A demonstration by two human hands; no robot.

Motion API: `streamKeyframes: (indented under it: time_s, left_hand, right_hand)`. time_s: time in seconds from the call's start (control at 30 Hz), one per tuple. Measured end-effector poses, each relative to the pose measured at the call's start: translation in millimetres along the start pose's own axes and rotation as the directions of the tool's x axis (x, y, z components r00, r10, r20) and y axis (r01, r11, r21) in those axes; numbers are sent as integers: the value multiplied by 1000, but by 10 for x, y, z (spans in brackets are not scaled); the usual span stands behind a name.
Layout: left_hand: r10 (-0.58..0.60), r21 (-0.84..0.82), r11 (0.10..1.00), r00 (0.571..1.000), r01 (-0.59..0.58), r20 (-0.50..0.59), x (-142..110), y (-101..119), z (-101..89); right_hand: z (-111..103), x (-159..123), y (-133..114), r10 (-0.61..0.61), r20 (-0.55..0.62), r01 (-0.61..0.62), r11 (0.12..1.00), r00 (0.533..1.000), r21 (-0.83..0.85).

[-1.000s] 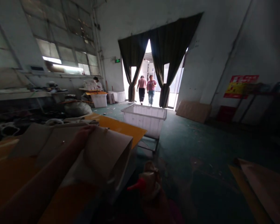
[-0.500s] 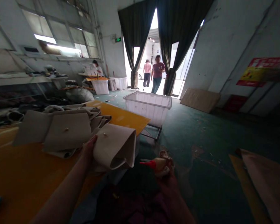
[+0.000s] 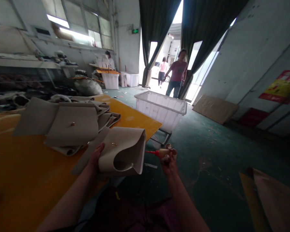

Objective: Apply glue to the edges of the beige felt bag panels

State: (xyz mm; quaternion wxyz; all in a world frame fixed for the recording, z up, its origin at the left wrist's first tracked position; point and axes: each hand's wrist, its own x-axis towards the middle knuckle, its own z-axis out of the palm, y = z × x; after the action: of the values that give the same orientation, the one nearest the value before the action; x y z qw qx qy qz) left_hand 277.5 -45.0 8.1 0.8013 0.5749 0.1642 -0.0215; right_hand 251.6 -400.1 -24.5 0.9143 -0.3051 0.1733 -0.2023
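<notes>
My left hand (image 3: pixel 96 157) is closed on a folded beige leather piece (image 3: pixel 122 154) with a small metal stud, held over the edge of the orange table (image 3: pixel 26 174). My right hand (image 3: pixel 168 159) grips a small squeeze bottle with a red nozzle (image 3: pixel 159 152), its tip pointing left toward the folded piece and just short of it. Behind my left hand lies a pile of several flat beige leather pieces (image 3: pixel 72 124) on the table.
A white plastic crate on a metal stand (image 3: pixel 161 109) stands past the table's end. A person in a purple shirt (image 3: pixel 177 75) walks in through the curtained doorway, another behind. Another person sits at a far bench (image 3: pixel 108 61). Cardboard leans on the right wall.
The view has tilted down and left. Both hands have risen, and the bottle's nozzle has come closer to the folded piece. The person in purple has walked in nearer.
</notes>
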Motion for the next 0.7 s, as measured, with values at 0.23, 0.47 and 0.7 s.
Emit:
streamKeyframes:
  time_s: [0.23,0.47,0.7]
  left_hand:
    - [-107,-168,980,994,105,-5,51,20,1]
    - [-74,-160,984,996,81,51,129,-69,-80]
    - [-69,-160,985,998,69,2,135,-64,-61]
  right_hand:
    - [138,412,237,13,-135,-26,995,991,-94]
    - [119,537,239,-30,-72,18,987,997,-160]
    - [30,572,233,-39,-70,23,976,997,-215]
